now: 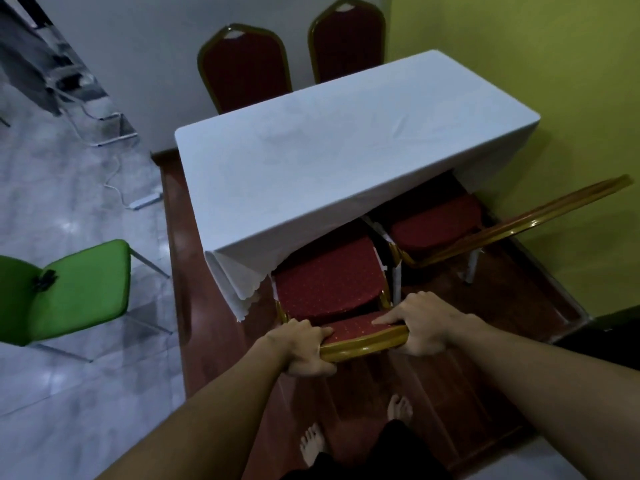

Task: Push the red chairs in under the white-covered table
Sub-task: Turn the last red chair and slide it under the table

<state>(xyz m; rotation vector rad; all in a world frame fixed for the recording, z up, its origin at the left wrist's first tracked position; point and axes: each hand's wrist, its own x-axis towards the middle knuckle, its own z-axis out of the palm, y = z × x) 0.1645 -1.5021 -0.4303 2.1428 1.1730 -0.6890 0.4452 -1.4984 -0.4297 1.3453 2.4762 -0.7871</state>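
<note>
A white-covered table (329,161) stands lengthwise ahead of me. On its near side a red chair with a gold frame (329,282) has its seat partly under the cloth. My left hand (304,348) and my right hand (426,327) both grip the top of its backrest. To the right a second red chair (436,226) also sits partly under the table, its gold backrest rail reaching out to the right. Two more red chairs (246,71) (348,43) stand at the table's far side against the wall.
A green chair (79,289) stands on the grey tile floor at the left. The table rests on a brown wooden platform (180,237). A yellow-green wall (554,81) runs close along the right. A white cable and power strip (145,199) lie on the floor. My bare feet are below.
</note>
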